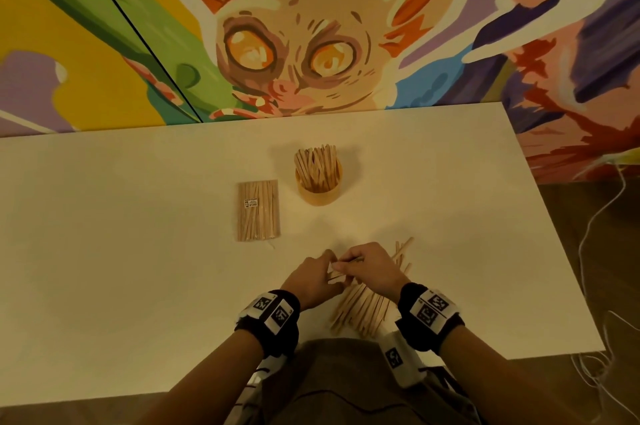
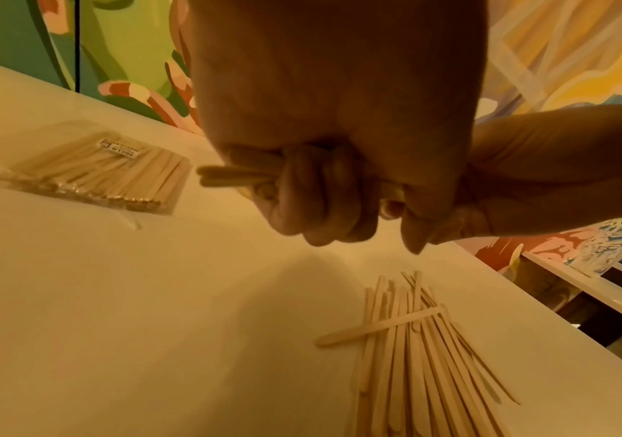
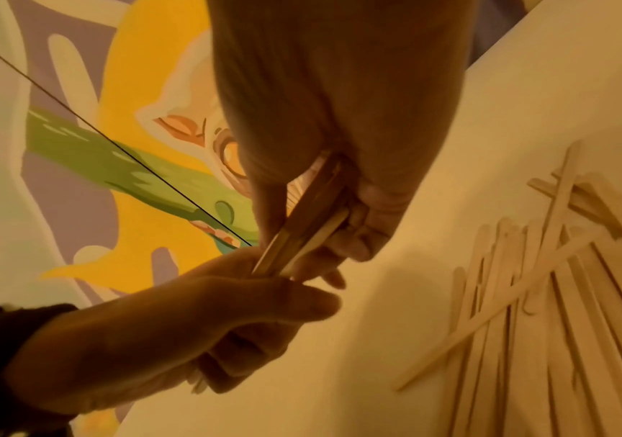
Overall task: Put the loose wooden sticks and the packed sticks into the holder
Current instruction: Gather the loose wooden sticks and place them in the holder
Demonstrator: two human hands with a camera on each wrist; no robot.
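Note:
A round wooden holder stands mid-table with several sticks upright in it. A clear packet of packed sticks lies flat to its left, seen too in the left wrist view as the packet. Loose wooden sticks lie in a heap near the front edge, under both hands. My left hand and right hand meet above the heap and both grip one small bundle of sticks, whose ends poke out past the left fingers. The heap lies below them.
The white table ends at a painted wall at the back and at a drop on the right, where thin cables hang over a dark floor. My lap sits against the front edge.

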